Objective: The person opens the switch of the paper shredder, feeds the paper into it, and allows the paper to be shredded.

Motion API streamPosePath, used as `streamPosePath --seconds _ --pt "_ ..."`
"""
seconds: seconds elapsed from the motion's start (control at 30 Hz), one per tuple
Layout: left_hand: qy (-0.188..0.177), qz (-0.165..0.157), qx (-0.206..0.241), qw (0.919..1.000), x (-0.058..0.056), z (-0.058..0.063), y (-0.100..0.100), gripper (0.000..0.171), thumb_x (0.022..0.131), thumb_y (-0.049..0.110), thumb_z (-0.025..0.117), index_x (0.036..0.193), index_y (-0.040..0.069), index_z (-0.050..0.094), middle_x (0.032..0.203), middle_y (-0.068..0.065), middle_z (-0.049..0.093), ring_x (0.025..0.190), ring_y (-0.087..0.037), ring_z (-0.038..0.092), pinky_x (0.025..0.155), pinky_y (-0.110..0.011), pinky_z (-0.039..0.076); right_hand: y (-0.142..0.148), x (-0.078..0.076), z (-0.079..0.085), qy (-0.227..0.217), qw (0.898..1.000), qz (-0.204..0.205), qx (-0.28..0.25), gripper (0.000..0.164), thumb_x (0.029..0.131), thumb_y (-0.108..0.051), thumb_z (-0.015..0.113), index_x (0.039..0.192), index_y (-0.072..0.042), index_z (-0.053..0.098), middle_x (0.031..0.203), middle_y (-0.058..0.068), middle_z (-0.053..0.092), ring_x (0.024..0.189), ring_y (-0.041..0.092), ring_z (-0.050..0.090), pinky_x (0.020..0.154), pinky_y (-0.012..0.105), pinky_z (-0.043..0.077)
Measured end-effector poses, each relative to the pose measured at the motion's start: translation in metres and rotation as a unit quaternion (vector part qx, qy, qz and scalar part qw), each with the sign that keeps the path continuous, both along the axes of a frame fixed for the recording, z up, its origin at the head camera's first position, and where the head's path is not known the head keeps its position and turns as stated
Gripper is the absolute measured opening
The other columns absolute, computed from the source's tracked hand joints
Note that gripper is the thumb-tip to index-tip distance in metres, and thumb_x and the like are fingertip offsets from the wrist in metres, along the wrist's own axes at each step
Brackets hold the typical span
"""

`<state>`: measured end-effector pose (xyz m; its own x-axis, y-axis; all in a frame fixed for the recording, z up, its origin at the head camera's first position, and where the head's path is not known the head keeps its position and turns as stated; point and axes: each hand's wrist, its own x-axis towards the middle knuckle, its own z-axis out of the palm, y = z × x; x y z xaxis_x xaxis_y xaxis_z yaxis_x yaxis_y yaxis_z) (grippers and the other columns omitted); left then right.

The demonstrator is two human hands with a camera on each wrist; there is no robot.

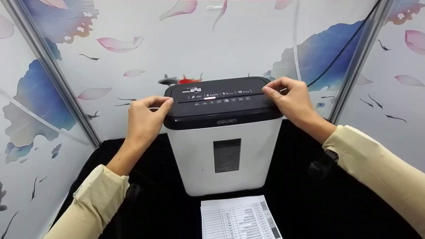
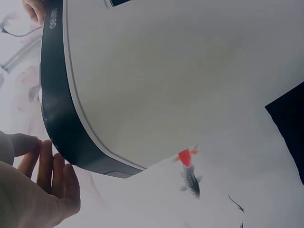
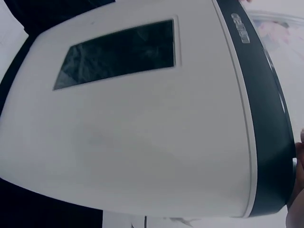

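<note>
A paper shredder [image 1: 222, 156] with a white body and a black lid [image 1: 202, 113] stands upright in the head view. At the lid's left edge is my left hand [image 1: 145, 118], its thumb and forefinger tips brought together. My right hand [image 1: 292, 99] has a similar pinch at the lid's right edge, close to the narrow feed slot [image 1: 219, 98]. Nothing shows between either pair of fingertips. In the left wrist view, the left hand [image 2: 38, 190] has its fingertips right at the lid's rounded corner. Only part of the right hand [image 3: 298, 185] appears in the right wrist view.
Printed sheets [image 1: 235, 217] lie on the black cloth [image 1: 308, 205] in front of the shredder. White panels [image 1: 219, 43] with painted fish and petals enclose the back and sides. A black cable [image 1: 345, 49] runs down at the right.
</note>
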<state>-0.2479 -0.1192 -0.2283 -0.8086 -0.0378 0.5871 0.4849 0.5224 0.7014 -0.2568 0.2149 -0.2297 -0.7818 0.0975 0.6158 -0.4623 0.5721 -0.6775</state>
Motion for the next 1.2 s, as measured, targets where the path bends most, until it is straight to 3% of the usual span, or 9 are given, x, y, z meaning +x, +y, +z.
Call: streamPosePath --seconds 0.37,0.77,1.2 --pt "0.013 -0.003 0.016 0.9998 0.017 -0.011 0.006 0.014 0.083 0.025 0.067 0.089 0.014 0.073 0.088 0.001 0.071 0.075 -0.007 0.063 0.067 -0.018 0.053 -0.001 0.018 -0.012 0.03 0.999 -0.008 -0.026 0.015 0.083 -0.024 0.068 0.086 -0.01 0.068 0.075 -0.008 0.061 0.068 0.007 0.053 0.06 0.017 0.042" --pt "0.029 0.001 0.054 0.9981 0.037 -0.027 0.009 0.009 0.083 0.023 0.067 0.088 0.018 0.072 0.083 0.004 0.07 0.073 -0.005 0.062 0.069 -0.022 0.053 -0.002 0.036 -0.024 0.051 0.997 -0.019 -0.049 0.013 0.082 -0.017 0.069 0.086 -0.004 0.068 0.077 -0.009 0.061 0.071 0.007 0.049 0.065 0.017 0.039" --pt "-0.004 -0.01 0.085 0.9964 0.054 -0.055 0.014 0.007 0.083 0.022 0.068 0.088 0.017 0.071 0.078 0.003 0.069 0.065 -0.012 0.061 0.059 -0.024 0.052 -0.002 0.06 -0.049 0.01 0.998 -0.013 -0.056 0.008 0.082 -0.015 0.069 0.084 -0.007 0.069 0.072 -0.01 0.061 0.062 0.005 0.05 0.056 0.016 0.042"
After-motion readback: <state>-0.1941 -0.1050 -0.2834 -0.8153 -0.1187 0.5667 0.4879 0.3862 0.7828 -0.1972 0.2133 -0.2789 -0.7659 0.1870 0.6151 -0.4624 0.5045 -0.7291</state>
